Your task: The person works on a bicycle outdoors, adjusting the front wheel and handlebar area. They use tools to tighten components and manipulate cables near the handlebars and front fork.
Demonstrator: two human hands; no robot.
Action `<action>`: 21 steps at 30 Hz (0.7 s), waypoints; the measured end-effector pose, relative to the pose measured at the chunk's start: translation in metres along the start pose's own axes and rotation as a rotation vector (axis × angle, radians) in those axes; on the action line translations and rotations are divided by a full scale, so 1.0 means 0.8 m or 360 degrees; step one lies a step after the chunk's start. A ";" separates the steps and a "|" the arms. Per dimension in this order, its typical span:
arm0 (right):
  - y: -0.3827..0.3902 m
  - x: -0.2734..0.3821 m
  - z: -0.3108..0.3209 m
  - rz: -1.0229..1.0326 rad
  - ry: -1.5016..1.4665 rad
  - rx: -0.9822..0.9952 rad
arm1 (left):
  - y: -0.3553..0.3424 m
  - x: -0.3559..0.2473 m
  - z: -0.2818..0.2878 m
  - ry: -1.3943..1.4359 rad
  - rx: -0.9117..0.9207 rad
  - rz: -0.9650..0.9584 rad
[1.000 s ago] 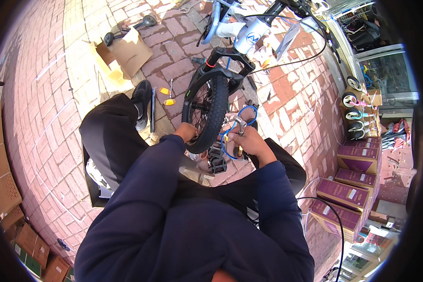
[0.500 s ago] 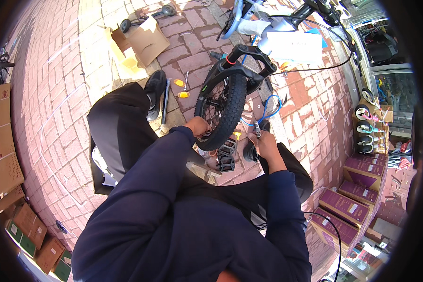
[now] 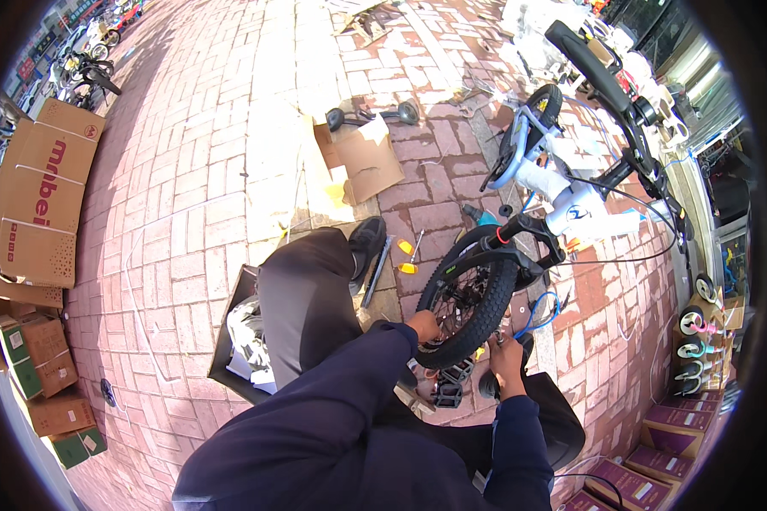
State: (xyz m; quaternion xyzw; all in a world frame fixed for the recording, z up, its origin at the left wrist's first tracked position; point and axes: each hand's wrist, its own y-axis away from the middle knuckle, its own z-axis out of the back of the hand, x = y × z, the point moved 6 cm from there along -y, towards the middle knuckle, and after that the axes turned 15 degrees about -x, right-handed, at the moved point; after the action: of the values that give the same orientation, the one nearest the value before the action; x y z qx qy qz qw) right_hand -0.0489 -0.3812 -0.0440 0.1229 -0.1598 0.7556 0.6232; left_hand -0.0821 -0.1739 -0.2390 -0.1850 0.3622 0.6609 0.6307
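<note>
My left hand [image 3: 422, 328] has its fingers closed at the rim and spokes on the left side of the bicycle's front wheel [image 3: 494, 315]; what exactly they grip is hidden. My right hand [image 3: 507, 362] is closed on a small metal tool [image 3: 500, 338], just right of the tire. The black fork [image 3: 520, 255] joins the silver frame [image 3: 562, 217], which lies tilted. A blue hose [image 3: 541, 319] loops beside the wheel. Black pedals [image 3: 448, 390] lie below it. Screwdrivers with yellow handles [image 3: 407, 268] lie left of the wheel.
An opened cardboard box [image 3: 366, 166] and small wheels [image 3: 406, 113] lie ahead. Large cartons [image 3: 34, 204] and parked cycles [image 3: 94, 77] are at the left. Purple boxes [image 3: 622, 481] and small wheeled toys [image 3: 694, 341] line the right. A black open box [image 3: 230, 358] sits beside my left leg.
My head view has swung left, so the bicycle and both hands appear lower and further right. My left hand stays at the wheel; the tool in my right hand has been lowered beside the tire.
</note>
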 end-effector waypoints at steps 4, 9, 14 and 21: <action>-0.004 -0.005 0.002 -0.0396 -0.0716 -0.0258 | 0.010 -0.034 0.008 -0.0328 -0.0035 -0.0809; 0.008 -0.028 -0.019 -0.0752 -0.1096 -0.0223 | 0.002 -0.022 0.019 0.0095 -0.0041 -0.0501; 0.016 -0.056 -0.045 -0.0726 -0.0878 -0.0051 | 0.010 -0.038 0.028 -0.0018 -0.0081 -0.0610; 0.014 -0.077 -0.070 -0.0449 -0.0781 0.0223 | 0.013 -0.044 0.057 0.0372 0.0086 -0.0278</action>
State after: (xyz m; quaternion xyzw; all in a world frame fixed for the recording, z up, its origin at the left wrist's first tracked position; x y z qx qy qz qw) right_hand -0.0473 -0.4167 -0.1200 0.3658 -0.2347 0.6183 0.6548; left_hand -0.0778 -0.1655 -0.1815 -0.2745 0.4334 0.5674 0.6442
